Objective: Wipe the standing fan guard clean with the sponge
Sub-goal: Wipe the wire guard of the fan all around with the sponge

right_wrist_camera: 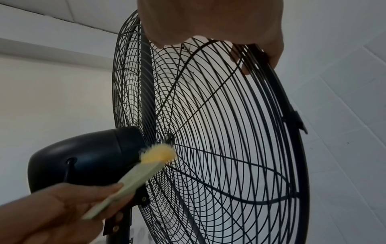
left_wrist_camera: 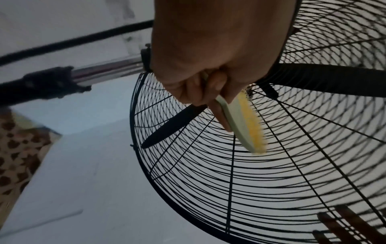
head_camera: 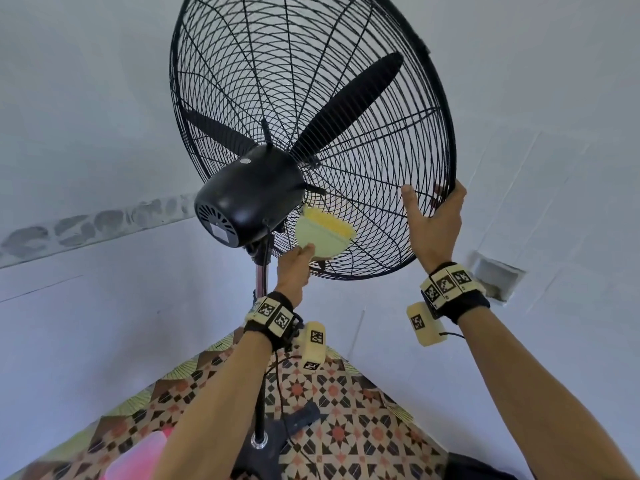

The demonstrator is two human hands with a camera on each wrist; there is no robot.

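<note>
A black standing fan with a round wire guard (head_camera: 363, 150) fills the head view, seen from behind, its motor housing (head_camera: 247, 195) lower left. My left hand (head_camera: 294, 268) pinches a flat sponge (head_camera: 323, 233), pale green with a yellow fuzzy side, and holds it against the rear guard just right of the motor. In the left wrist view the sponge (left_wrist_camera: 244, 125) lies yellow side on the guard wires (left_wrist_camera: 229, 181). My right hand (head_camera: 433, 223) grips the guard's lower right rim, thumb on the back, fingers round the front. The right wrist view shows the sponge (right_wrist_camera: 146, 168) beside the motor housing (right_wrist_camera: 83, 158).
The fan's chrome pole (head_camera: 262, 282) runs down to a dark base (head_camera: 277, 434) on a patterned tile floor (head_camera: 346, 427). White walls surround the corner, with a small recessed box (head_camera: 495, 275) in the right wall. Something pink (head_camera: 138, 459) lies on the floor at lower left.
</note>
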